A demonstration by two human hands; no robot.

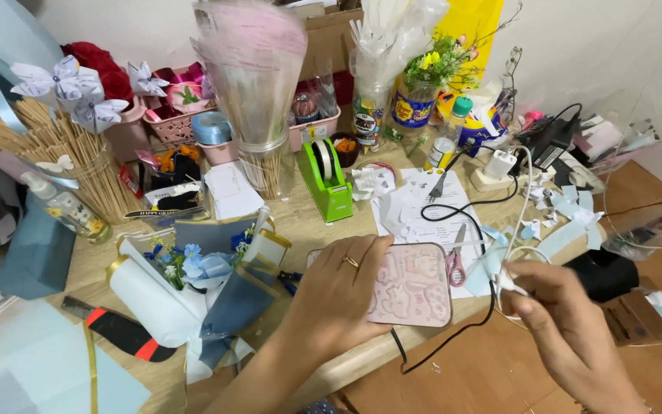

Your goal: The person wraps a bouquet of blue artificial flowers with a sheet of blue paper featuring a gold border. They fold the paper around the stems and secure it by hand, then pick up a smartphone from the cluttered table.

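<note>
My left hand [337, 295], with a ring on one finger, rests on the left edge of a pink phone in a patterned case [415, 285] lying flat near the table's front edge. My right hand [557, 310] pinches the white plug end of a thin white charging cable [525, 201], held just right of the phone. The cable runs up to a white charger block [498, 164]. Beside the phone on the left lies a small blue paper bouquet [216, 287].
Pink-handled scissors [455, 261] and a black cord [453, 211] lie on white paper behind the phone. A green tape dispenser [329, 182], a jar of wooden sticks [78, 165], wrapped cellophane [254, 84], baskets and paper scraps crowd the wooden table [300, 222].
</note>
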